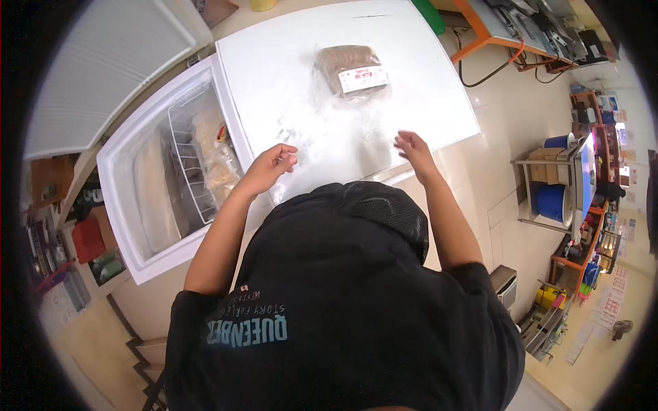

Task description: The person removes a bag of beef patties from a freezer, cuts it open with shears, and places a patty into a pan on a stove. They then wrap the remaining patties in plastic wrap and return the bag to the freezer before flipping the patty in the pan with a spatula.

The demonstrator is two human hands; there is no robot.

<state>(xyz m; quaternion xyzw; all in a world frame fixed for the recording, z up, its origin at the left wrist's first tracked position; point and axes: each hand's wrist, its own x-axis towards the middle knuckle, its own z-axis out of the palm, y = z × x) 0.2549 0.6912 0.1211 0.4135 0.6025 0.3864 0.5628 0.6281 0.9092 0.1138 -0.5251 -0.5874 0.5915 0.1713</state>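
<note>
A clear plastic package with brown contents [347,60] and a white label with red print lies on the white tabletop [274,61], beyond both hands. My left hand [269,169] hovers over the table's near left corner, beside the freezer's edge. Its fingers are loosely bent, and nothing shows in them. Over the near right part of the tabletop is my right hand [415,152], fingers slightly apart and holding nothing. Neither hand touches the package.
At left an open chest freezer [140,270] holds a wire basket [188,161] and bagged goods [218,161]. An orange-edged bench [473,20] stands at the upper right. A metal cart [531,163] with boxes and blue buckets is farther right.
</note>
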